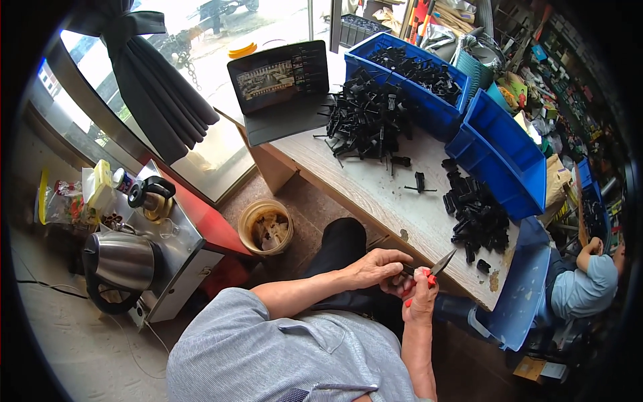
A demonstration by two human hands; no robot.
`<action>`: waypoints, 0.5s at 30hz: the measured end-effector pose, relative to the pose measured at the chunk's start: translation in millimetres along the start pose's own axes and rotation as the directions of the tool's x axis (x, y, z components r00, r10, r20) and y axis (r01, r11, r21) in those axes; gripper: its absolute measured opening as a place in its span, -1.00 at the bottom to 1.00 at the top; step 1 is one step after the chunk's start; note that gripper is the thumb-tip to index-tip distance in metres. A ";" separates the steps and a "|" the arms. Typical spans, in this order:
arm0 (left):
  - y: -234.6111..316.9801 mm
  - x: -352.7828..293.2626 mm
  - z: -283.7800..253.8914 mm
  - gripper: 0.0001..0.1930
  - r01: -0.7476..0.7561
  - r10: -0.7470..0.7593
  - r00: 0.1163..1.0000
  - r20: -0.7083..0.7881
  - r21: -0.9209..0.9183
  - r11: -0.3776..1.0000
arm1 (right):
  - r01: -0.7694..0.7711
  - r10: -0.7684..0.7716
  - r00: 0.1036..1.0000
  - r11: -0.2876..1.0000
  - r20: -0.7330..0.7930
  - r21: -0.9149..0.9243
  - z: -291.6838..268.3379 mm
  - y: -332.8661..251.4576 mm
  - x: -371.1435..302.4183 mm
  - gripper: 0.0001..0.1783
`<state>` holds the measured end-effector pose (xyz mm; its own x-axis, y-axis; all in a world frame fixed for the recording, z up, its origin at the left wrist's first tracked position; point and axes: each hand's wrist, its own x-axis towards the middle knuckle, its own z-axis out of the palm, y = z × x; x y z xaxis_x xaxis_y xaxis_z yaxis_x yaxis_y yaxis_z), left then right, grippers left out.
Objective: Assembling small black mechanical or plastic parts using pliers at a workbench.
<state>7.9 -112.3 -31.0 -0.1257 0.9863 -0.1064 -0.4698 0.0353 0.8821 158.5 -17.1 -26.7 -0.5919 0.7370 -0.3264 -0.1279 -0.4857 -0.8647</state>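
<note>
Head view: right hand (420,295) wraps fingers round red-handled snips (432,273) beside the near edge of wood-grain table (402,208); left hand (375,269) has fingers curled, hold unclear. Advisable: tips angled away from left hand.

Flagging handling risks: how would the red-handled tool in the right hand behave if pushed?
The red-handled tool is probably stiff, given its metallic-looking end. The pointed tip may snag; the irregular shape likely resists rolling.

One wide view looked down from the person's head, from near above the left hand (376,269) and right hand (420,301).
</note>
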 end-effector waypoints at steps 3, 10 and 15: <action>-3.5 -1.0 -9.3 -0.58 -0.063 0.064 0.996 0.063 -0.019 0.998 | -0.019 0.019 1.000 1.000 0.002 0.011 2.6 -1.7 2.0 -0.86; 13.5 -13.5 -12.6 -0.49 -0.438 0.372 0.899 0.231 0.428 0.791 | -0.010 0.011 1.000 0.998 -0.004 0.065 7.1 2.6 0.6 -0.84; 6.7 -15.7 -3.6 -0.55 -0.513 0.495 0.844 0.206 0.576 0.636 | -0.022 0.024 0.999 0.998 -0.034 0.061 7.5 10.0 -5.0 -0.82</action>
<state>3.5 -128.1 -25.1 -0.1588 0.8833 0.4411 0.2691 -0.3911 0.8801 154.2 -29.1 -30.8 -0.5678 0.7405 -0.3596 -0.1631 -0.5293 -0.8326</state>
